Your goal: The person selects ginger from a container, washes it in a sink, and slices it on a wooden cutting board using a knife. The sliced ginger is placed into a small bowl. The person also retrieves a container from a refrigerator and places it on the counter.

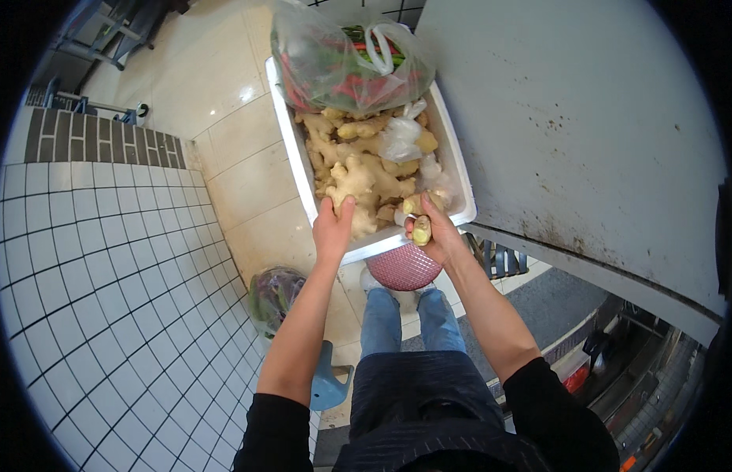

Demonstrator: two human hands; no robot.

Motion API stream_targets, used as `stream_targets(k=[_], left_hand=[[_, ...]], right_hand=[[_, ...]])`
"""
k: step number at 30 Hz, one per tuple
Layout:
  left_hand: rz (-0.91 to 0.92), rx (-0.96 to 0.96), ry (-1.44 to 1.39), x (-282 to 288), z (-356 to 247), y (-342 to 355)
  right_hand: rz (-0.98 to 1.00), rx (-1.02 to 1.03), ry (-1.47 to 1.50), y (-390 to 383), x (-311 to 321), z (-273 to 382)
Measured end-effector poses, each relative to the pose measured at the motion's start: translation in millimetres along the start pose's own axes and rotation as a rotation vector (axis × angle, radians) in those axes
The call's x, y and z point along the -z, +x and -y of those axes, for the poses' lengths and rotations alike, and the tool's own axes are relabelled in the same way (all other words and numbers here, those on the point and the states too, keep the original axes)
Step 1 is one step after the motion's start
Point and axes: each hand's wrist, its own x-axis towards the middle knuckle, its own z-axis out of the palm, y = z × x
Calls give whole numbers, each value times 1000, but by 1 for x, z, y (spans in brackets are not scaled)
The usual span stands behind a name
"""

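A white foam box (292, 156), its far end hidden by a bag of peppers (346, 82), holds a big ginger root (355, 178); the left hand (333, 233) touches it, finger grip unclear. The right hand's fingers (436, 214) clamp and partly cover a smaller ginger piece (422, 230).

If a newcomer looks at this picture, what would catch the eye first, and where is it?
Probably the heap of pale ginger in the white box, near the middle, with the left hand touching it and the right hand holding a ginger piece. Next, the clear bag of red and green vegetables at the box's far end.
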Motion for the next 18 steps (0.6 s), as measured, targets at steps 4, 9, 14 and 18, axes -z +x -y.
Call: stream_targets(k=[4,9,14,18], left_hand=[[5,-170,137,-23,24,10],[-98,-488,47,-14,-20,-48],[453,-586,-404,-31,-80,-111],[784,-237,-615,-53,-108,-159]], right_hand=[[9,-130,214,-9,10,1],[32,-68,83,-38,9,3],[32,85,-290,-109,13,17],[153,-36,-211,-194,46,49]])
